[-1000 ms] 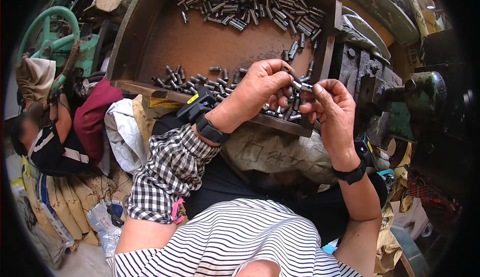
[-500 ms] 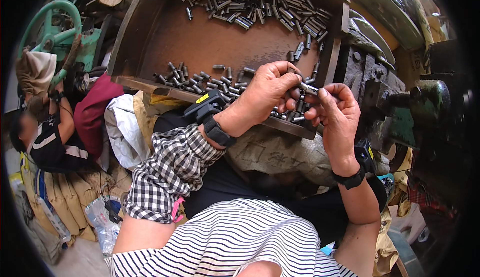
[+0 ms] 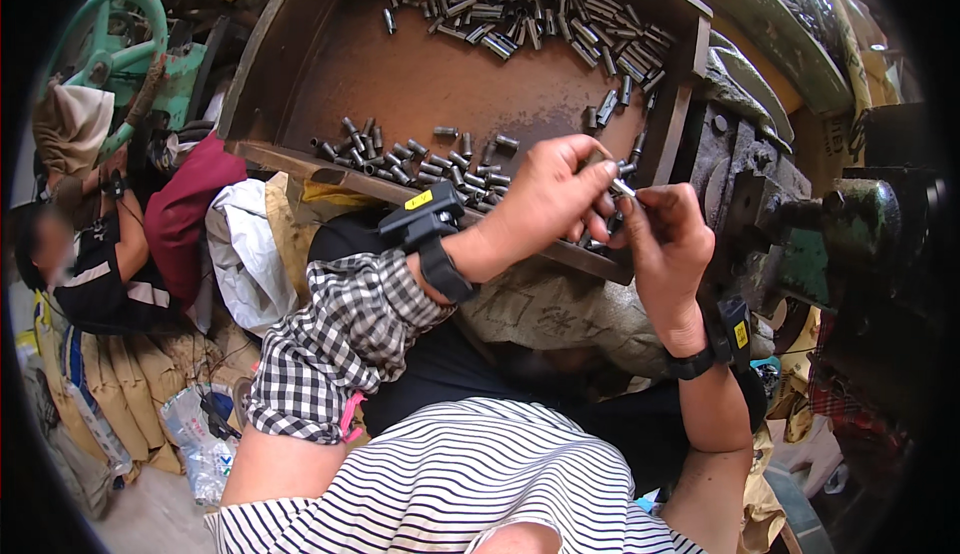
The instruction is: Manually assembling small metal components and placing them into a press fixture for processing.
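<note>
Over the near right corner of the rusty brown tray point(image 3: 420, 84), head view: I see both hands meeting above the wooden front edge. Left hand point(image 3: 555, 199) comes in from a checked sleeve point(image 3: 340, 339), wearing a black wrist device point(image 3: 425, 224) with a yellow tag. Its fingers point(image 3: 600, 169) are curled and pinched closed on a small metal sleeve point(image 3: 622, 187), a short grey cylinder, its pale end showing between the two hands. Right hand point(image 3: 665, 239) rises from the lower right, black wrist band point(image 3: 700, 359) on the forearm; its fingers are bent in toward the same piece and touch it at the tip. I cannot tell how much of the grip each hand carries.

Same view, farther out: a loose row of like cylinders point(image 3: 420, 159) lies along the tray's front edge, just left of the hands. A larger heap point(image 3: 530, 14) sits at the tray's far side, well apart. Right of the tray stands a dark, greasy machine block point(image 3: 745, 189). At the left edge another person point(image 3: 90, 244) sits low, beside a green handwheel point(image 3: 100, 24).
</note>
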`<action>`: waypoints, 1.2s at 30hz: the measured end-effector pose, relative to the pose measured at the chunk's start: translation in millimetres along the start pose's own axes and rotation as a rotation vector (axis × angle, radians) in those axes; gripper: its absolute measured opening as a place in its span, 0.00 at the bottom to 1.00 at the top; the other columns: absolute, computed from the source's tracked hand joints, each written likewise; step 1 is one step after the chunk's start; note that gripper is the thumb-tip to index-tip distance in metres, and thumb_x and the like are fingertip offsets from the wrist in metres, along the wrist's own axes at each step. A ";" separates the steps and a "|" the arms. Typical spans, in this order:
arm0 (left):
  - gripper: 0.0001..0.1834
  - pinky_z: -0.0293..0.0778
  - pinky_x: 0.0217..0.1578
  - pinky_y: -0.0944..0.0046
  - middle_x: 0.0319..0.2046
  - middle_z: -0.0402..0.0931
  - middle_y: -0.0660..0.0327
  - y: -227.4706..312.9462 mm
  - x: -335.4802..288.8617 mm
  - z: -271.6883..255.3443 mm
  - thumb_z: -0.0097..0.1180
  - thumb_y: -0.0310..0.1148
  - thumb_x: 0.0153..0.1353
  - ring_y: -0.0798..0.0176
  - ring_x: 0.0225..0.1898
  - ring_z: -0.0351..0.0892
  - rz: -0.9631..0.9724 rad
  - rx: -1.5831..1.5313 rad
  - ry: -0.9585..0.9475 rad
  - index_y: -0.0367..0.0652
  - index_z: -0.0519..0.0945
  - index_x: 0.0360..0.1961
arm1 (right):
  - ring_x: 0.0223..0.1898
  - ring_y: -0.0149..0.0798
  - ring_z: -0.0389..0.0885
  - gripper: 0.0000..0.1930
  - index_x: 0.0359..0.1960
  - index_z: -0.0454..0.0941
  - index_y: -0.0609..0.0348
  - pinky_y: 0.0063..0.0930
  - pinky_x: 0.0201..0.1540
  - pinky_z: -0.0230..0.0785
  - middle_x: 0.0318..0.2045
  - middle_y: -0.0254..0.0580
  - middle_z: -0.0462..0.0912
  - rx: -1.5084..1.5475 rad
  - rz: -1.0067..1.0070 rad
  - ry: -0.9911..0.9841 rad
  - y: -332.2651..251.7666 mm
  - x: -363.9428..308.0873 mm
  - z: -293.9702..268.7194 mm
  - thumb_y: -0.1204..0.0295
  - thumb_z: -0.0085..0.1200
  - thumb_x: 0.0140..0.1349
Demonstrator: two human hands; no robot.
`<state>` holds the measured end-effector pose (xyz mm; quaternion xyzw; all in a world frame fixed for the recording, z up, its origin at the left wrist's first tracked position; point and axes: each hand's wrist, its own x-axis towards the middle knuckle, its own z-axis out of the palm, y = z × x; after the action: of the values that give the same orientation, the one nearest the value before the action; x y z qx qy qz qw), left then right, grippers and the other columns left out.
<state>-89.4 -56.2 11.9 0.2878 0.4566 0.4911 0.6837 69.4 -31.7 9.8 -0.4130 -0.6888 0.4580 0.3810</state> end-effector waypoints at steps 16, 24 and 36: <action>0.19 0.75 0.27 0.67 0.31 0.78 0.52 19.1 -5.8 -20.5 0.52 0.27 0.61 0.60 0.28 0.81 0.479 0.826 -0.207 0.32 0.69 0.53 | 0.12 0.22 0.71 0.08 0.33 0.72 0.63 0.11 0.12 0.59 0.22 0.39 0.81 0.490 0.471 -0.261 -6.3 38.8 -9.4 0.70 0.47 0.66; 0.13 0.73 0.23 0.77 0.37 0.77 0.61 26.9 -0.3 -49.1 0.46 0.27 0.64 0.72 0.33 0.78 -0.011 -0.291 0.082 0.40 0.70 0.50 | 0.33 0.49 0.80 0.07 0.33 0.74 0.60 0.37 0.34 0.74 0.36 0.44 0.76 -1.047 -0.708 -0.333 28.9 110.1 15.9 0.80 0.50 0.51; 0.09 0.77 0.27 0.68 0.37 0.77 0.60 28.6 1.2 -48.9 0.53 0.27 0.59 0.67 0.32 0.80 0.058 0.064 0.173 0.43 0.75 0.42 | 0.29 0.51 0.80 0.10 0.31 0.70 0.65 0.37 0.31 0.71 0.28 0.52 0.79 -0.521 -0.244 -0.230 2.9 71.7 4.4 0.73 0.58 0.53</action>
<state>-145.3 -47.7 15.2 0.2792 0.5210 0.5188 0.6176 39.6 33.4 16.3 -0.3567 -0.8660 0.2606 0.2342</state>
